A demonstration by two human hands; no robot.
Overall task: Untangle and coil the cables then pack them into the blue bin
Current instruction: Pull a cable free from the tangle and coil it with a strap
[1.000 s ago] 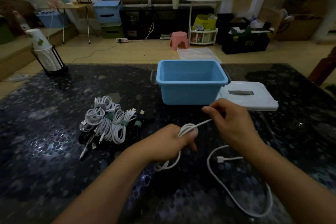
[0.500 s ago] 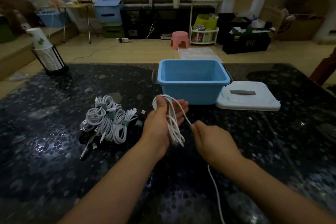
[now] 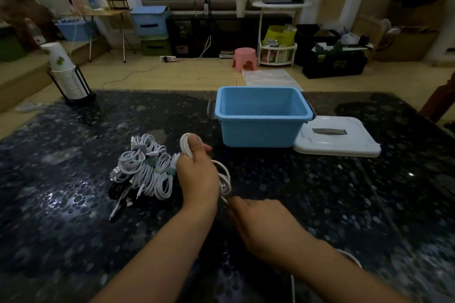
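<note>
Head view: left hand (image 3: 197,174) is raised above the surface (image 3: 344,204), fingers and thumb curled round a partly wound white cable (image 3: 225,179). Loops run over the thumb at the top and hang down the palm side. Right hand (image 3: 261,226) sits just below and to the right of the left, fingertips pinching the same cable where it leaves the coil. The cable's loose tail shows again beside the right forearm, near the bottom edge.

Pile of coiled cables (image 3: 145,170) lies on the surface just left of the left hand: mostly white bundles with greenish ties, some black cable underneath, a few plug ends sticking out.

Blue bin (image 3: 262,118) stands beyond the hands, slightly to their right, open top, nothing visible inside. Its white lid (image 3: 337,136) lies flat on the surface, touching or just beside the bin's right side; cannot tell which.

Far left of the hands, at the surface's back corner: stack of paper cups (image 3: 66,74) in a black wire holder. Beyond the surface on the floor: pink stool (image 3: 245,59).
</note>
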